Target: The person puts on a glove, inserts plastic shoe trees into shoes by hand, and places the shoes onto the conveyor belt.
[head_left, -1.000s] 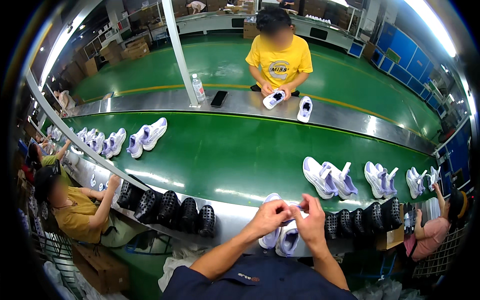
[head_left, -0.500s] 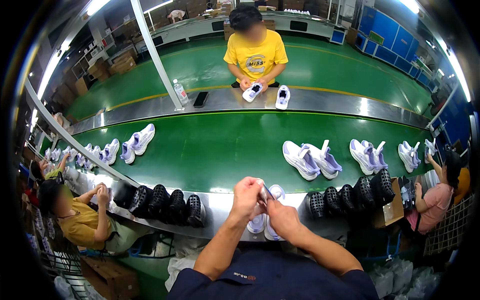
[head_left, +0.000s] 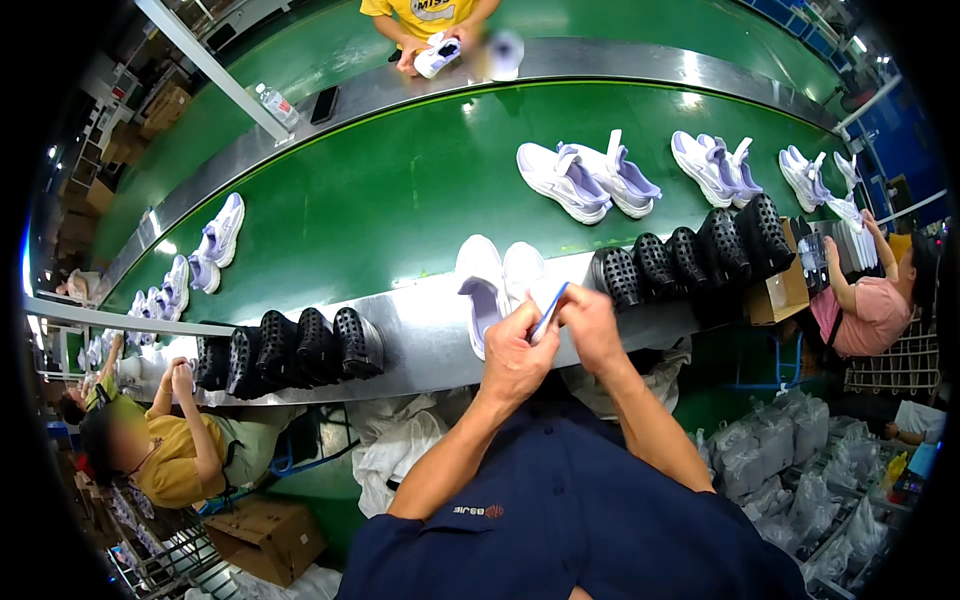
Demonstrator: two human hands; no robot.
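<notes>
Close in front of me, my left hand and my right hand are closed on a thin, flat blue-and-white strip. It slants up between their fingertips; its exact kind I cannot make out. Just beyond the hands, a white shoe with a lilac lining stands on the metal ledge, its toe reaching over the green belt. Beside it, a second white shoe is partly hidden behind my fingers.
Black studded shoe forms line the ledge at left, more forms at right. White-lilac shoe pairs stand on the green belt. Across it, a person in yellow holds a shoe. Seated co-workers flank me; a cardboard box stands at right.
The view has tilted down and shifted. My hands have drawn back toward my body, uncovering the two white shoes, and the blue edge of the strip now shows between them.
</notes>
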